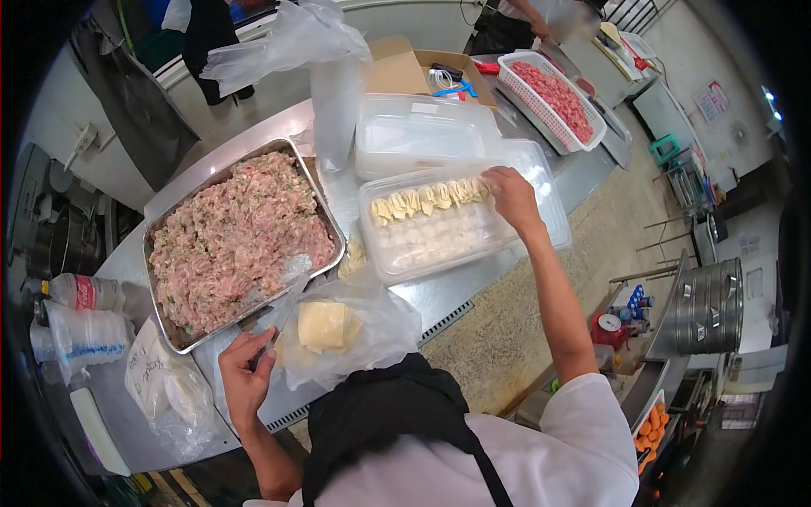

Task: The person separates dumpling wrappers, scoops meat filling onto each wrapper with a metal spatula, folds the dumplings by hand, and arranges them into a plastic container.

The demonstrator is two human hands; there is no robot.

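Note:
My right hand (pixel 512 199) is pinched on a pleated dumpling at the right end of a row of dumplings (pixel 427 198). These stand in a clear plastic container (pixel 397 269), with paler floury pieces along its near side. My left hand (pixel 246 370) is closed around the handle of a thin, flat metal tool (pixel 269 336); its far end is hard to make out. Beside that hand, a stack of square yellow dough wrappers (pixel 323 326) rests on a plastic bag (pixel 384 325). Beyond it a metal tray (pixel 345 245) holds a mound of minced filling (pixel 241 237).
Behind the container are another clear container (pixel 427 127), an upright plastic bag (pixel 332 110) and an open cardboard box (pixel 397 63). A white basket (pixel 524 106) of raw meat stands at the back right, near another person (pixel 528 17). Bottles and bags (pixel 84 329) crowd the left.

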